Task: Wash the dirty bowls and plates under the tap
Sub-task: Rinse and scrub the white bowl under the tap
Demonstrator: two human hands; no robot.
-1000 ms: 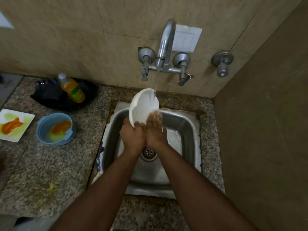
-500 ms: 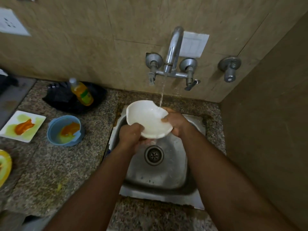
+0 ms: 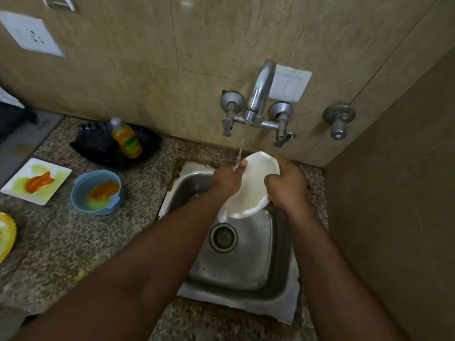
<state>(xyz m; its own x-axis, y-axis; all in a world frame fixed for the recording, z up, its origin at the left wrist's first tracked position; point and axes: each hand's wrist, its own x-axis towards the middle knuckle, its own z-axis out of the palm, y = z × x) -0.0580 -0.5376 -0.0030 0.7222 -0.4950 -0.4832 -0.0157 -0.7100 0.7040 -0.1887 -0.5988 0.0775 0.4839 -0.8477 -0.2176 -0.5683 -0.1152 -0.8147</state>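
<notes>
At centre frame the left hand [image 3: 227, 179] and right hand [image 3: 286, 187] both grip the white bowl [image 3: 251, 185] under the tap [image 3: 258, 94] stream over the sink [image 3: 246, 267]; the blue bowl [image 3: 97, 191] and square plate [image 3: 37, 180], left, remain soiled.

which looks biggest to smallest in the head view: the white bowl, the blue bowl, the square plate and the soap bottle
1. white bowl, though it is held up nearer the camera, so partly perspective
2. square plate and blue bowl: too alike to rank
3. soap bottle, clearly smallest
</notes>
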